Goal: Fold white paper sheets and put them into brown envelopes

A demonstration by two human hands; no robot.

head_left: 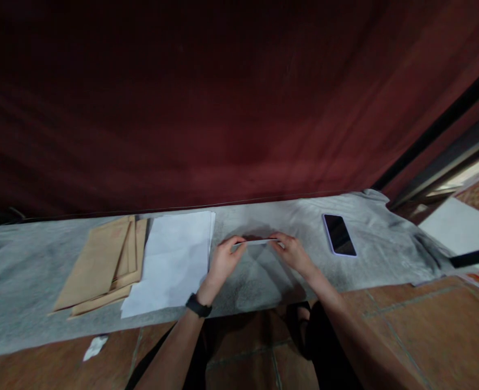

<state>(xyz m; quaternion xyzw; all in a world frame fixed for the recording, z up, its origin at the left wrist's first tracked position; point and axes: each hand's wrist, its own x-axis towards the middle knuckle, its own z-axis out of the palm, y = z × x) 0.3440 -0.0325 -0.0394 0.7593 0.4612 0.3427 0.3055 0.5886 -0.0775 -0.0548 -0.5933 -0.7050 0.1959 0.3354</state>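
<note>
Between my two hands is a piece of white paper (257,242), seen almost edge-on as a thin strip. My left hand (226,257), with a dark band on its wrist, pinches the left end between thumb and fingers. At the opposite end, the fingers and thumb of my right hand (290,253) are closed on the same paper. It is held up over the grey cloth (251,287). Left of my left hand lies a stack of white sheets (174,254). How the held paper is folded cannot be made out.
Brown paper envelopes (97,260) lie overlapping left of the white sheets. A phone in a lilac case (340,235) rests to the right. A dark red surface (223,119) rises behind the cloth. On the tiled floor (402,325) is a white scrap (95,347).
</note>
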